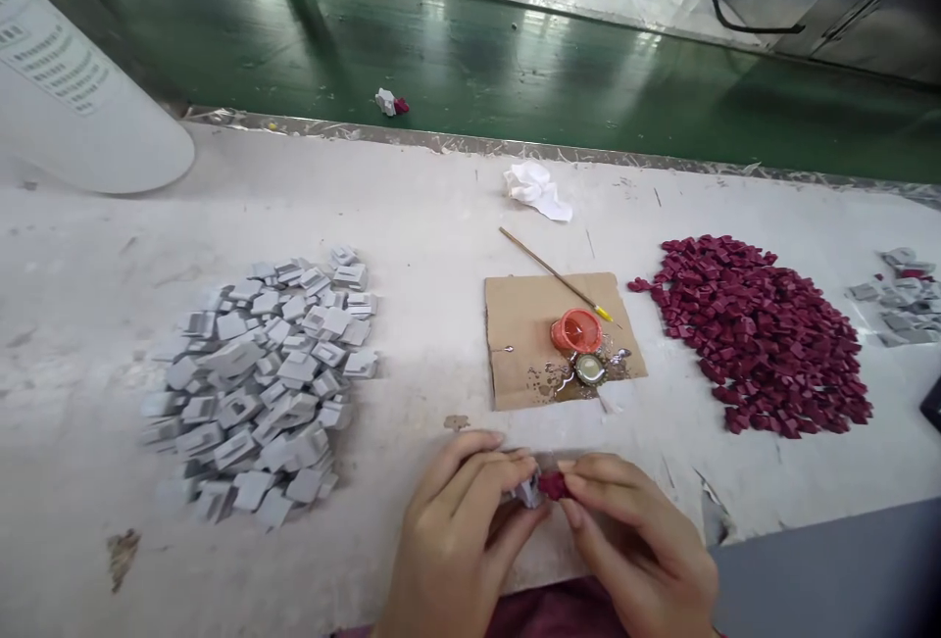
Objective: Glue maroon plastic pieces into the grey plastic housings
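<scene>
At the front edge of the table, my left hand (467, 520) pinches a small grey piece (527, 489) between thumb and fingers. Close against it, my right hand (636, 535) grips a small dark red piece (553, 485). The two pieces meet between my fingertips; fingers partly cover both. Just beyond my hands lies a piece of brown cardboard (515, 324) with an orange-red cup (577, 331), a bottle cap (589, 369), wet spots and a thin yellow-tipped stick (555, 273). A pile of grey pieces (272, 373) is on the left, a pile of dark red pieces (765, 334) on the right.
Crumpled white tissue (538, 190) lies behind the cardboard. Across the back runs a green belt (470, 60) carrying a joined grey and red piece (390, 102). A large white cylinder (80, 89) stands at the back left. More grey pieces (904, 300) lie at the far right.
</scene>
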